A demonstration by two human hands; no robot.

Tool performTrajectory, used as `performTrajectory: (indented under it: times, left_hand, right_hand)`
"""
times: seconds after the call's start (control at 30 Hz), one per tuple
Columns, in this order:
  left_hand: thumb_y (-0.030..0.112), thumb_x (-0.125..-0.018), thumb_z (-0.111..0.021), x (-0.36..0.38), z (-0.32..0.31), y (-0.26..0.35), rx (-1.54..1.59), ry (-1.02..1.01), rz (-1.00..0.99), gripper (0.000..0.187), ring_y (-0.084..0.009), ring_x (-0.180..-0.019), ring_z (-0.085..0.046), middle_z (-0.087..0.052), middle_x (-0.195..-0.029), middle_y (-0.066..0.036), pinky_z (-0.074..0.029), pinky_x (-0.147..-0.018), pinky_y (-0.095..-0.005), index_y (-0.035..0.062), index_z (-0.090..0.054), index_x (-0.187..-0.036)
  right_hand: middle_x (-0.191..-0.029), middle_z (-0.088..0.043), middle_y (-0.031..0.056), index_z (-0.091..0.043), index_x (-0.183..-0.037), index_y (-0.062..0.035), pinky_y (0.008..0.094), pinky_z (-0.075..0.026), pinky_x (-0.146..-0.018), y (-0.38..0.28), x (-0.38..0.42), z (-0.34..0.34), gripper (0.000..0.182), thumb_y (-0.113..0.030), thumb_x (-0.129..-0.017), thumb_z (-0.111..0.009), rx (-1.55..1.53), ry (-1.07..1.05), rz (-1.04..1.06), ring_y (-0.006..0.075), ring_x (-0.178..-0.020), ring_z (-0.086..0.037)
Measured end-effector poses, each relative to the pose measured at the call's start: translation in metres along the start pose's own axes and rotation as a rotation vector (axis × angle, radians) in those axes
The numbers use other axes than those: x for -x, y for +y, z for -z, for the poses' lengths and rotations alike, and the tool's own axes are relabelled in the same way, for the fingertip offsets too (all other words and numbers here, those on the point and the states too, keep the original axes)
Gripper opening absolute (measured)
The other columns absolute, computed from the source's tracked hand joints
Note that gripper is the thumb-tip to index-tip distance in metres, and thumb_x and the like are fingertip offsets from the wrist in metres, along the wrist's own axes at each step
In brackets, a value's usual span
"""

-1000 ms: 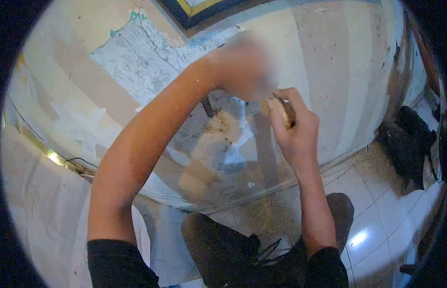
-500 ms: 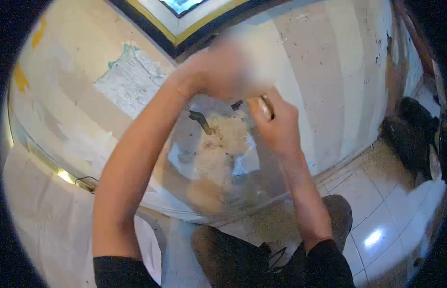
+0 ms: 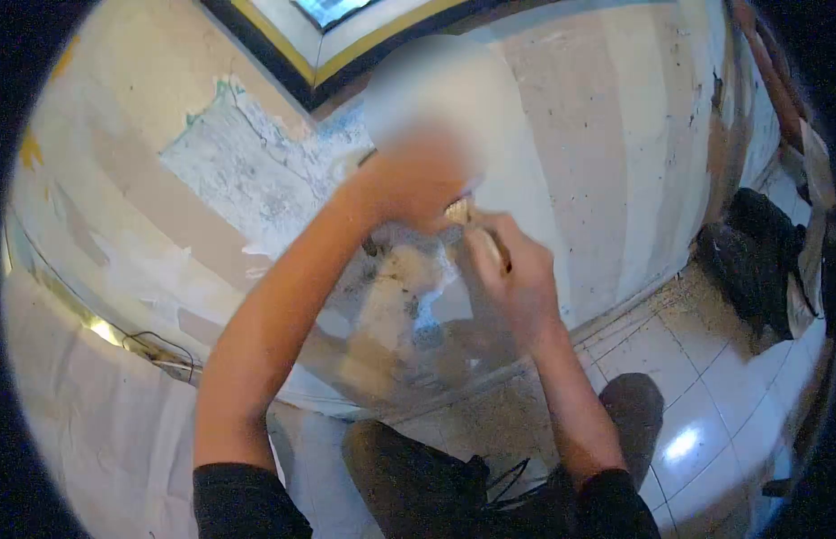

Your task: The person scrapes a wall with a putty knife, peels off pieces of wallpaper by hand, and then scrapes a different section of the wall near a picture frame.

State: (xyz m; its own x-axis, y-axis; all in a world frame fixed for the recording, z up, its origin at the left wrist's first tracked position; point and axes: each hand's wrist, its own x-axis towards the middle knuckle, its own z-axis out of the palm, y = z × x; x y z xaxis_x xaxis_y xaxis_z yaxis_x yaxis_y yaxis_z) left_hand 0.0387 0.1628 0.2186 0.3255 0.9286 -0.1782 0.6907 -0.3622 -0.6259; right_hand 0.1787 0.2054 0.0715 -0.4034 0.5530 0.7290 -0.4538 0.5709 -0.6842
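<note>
My left hand [image 3: 422, 180] is in front of the wall, its back toward me and its fingers curled. Part of it is smeared, and I cannot tell what it holds. A small pale piece with a dark edge [image 3: 360, 162] shows beside its wrist. Just below and to the right, my right hand [image 3: 521, 269] is closed around a light wooden-handled tool [image 3: 486, 244]. The tool's upper end reaches right up to the left hand's fingers. Behind both arms is a patched wall [image 3: 589, 144], with bare grey plaster [image 3: 238, 162] at the left.
A dark-and-yellow framed corner [image 3: 315, 81] juts in above. At the right, a dark bundle [image 3: 750, 260] lies on the tiled floor [image 3: 678, 395]. A pale sheet [image 3: 86, 422] covers the lower left, near a thin black cable [image 3: 162, 341]. My knees are close below the wall.
My left hand has come down, and my right hand has dropped slightly with the tool still in it. The view has shifted a little, uncovering more bare plaster beside the left wrist.
</note>
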Motion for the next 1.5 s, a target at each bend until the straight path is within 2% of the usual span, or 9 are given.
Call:
performTrajectory:
  times: [0.3, 0.37, 0.7, 0.77, 0.9, 0.97, 1.07, 1.27, 1.5]
  left_hand:
    - [0.034, -0.065, -0.066, 0.008, 0.003, -0.013, -0.107, 0.029, -0.07, 0.037, -0.0274, -0.091, -0.056, -0.058, -0.085, -0.011, -0.037, -0.086, -0.0414, 0.0061, -0.057, -0.088]
    - [0.034, -0.066, -0.066, 0.009, -0.001, -0.004, -0.04, 0.05, -0.036, 0.036, -0.0279, -0.09, -0.056, -0.058, -0.084, -0.011, -0.037, -0.085, -0.0417, 0.0062, -0.056, -0.087]
    - [0.028, -0.068, -0.064, 0.013, 0.024, -0.02, -0.078, -0.001, -0.027, 0.031, -0.0308, -0.088, -0.054, -0.056, -0.084, -0.013, -0.037, -0.085, -0.0433, 0.0047, -0.055, -0.087]
    - [0.028, -0.068, -0.064, 0.014, 0.024, -0.015, -0.075, -0.01, -0.006, 0.032, -0.031, -0.089, -0.054, -0.057, -0.085, -0.013, -0.037, -0.086, -0.0437, 0.0042, -0.056, -0.088]
    - [0.029, -0.067, -0.065, 0.012, 0.01, -0.002, -0.006, -0.018, 0.001, 0.035, -0.031, -0.09, -0.053, -0.057, -0.088, -0.014, -0.037, -0.086, -0.0441, 0.0039, -0.055, -0.09]
    - [0.029, -0.066, -0.065, 0.01, 0.008, -0.001, 0.004, 0.018, 0.002, 0.036, -0.0309, -0.09, -0.053, -0.057, -0.088, -0.014, -0.037, -0.086, -0.0441, 0.0041, -0.055, -0.09]
    - [0.029, -0.066, -0.066, 0.009, 0.018, -0.014, -0.005, 0.082, 0.02, 0.037, -0.0309, -0.09, -0.053, -0.056, -0.088, -0.013, -0.037, -0.085, -0.0442, 0.0045, -0.054, -0.09]
    - [0.029, -0.066, -0.065, 0.005, 0.02, -0.014, -0.117, 0.088, 0.063, 0.036, -0.0312, -0.091, -0.053, -0.056, -0.087, -0.013, -0.037, -0.085, -0.0441, 0.0047, -0.054, -0.091]
    - [0.037, -0.069, -0.065, 0.011, -0.007, 0.024, -0.083, 0.104, 0.155, 0.037, -0.0266, -0.092, -0.056, -0.059, -0.085, -0.01, -0.036, -0.086, -0.0436, 0.0067, -0.058, -0.089]
  right_hand:
    - [-0.092, -0.067, 0.0144, -0.058, -0.107, -0.0009, 0.026, -0.049, -0.07, -0.005, -0.004, -0.022, 0.022, -0.01, -0.087, -0.062, -0.024, 0.046, -0.077, 0.013, -0.082, -0.065]
    - [-0.084, -0.065, 0.0181, -0.058, -0.105, -0.0062, 0.0343, -0.051, -0.064, -0.007, -0.003, -0.009, 0.022, -0.014, -0.085, -0.063, -0.02, 0.018, -0.052, 0.0331, -0.074, -0.066]
    - [-0.076, -0.062, 0.019, -0.056, -0.102, -0.0068, 0.0378, -0.048, -0.059, -0.022, -0.02, -0.018, 0.019, -0.014, -0.086, -0.062, -0.025, 0.055, -0.052, 0.0377, -0.07, -0.062]
    - [-0.086, -0.067, 0.0113, -0.059, -0.105, -0.005, 0.0259, -0.048, -0.062, -0.018, -0.016, -0.023, 0.019, -0.01, -0.087, -0.062, -0.035, 0.059, -0.042, 0.0084, -0.071, -0.06]
    - [-0.085, -0.067, 0.013, -0.058, -0.106, -0.005, 0.0268, -0.048, -0.062, -0.013, -0.004, -0.01, 0.021, -0.011, -0.087, -0.063, 0.06, -0.003, -0.025, 0.0104, -0.071, -0.062]
    - [-0.076, -0.061, 0.019, -0.056, -0.105, -0.0068, 0.0399, -0.048, -0.06, -0.008, -0.001, -0.008, 0.021, -0.014, -0.086, -0.062, 0.028, -0.011, -0.029, 0.0377, -0.07, -0.062]
    - [-0.085, -0.067, 0.0126, -0.058, -0.105, -0.0041, 0.0276, -0.049, -0.065, -0.009, -0.022, -0.002, 0.021, -0.01, -0.086, -0.063, 0.079, -0.011, 0.068, 0.0121, -0.073, -0.064]
    - [-0.084, -0.062, 0.0173, -0.058, -0.105, -0.0061, 0.0398, -0.049, -0.064, 0.01, -0.028, -0.005, 0.024, -0.016, -0.084, -0.064, -0.032, 0.006, 0.088, 0.0358, -0.076, -0.062]
    - [-0.097, -0.065, 0.0136, -0.061, -0.111, -0.0071, 0.0378, -0.053, -0.07, 0.036, -0.004, 0.01, 0.03, -0.014, -0.083, -0.065, 0.05, -0.154, 0.186, 0.0312, -0.082, -0.064]
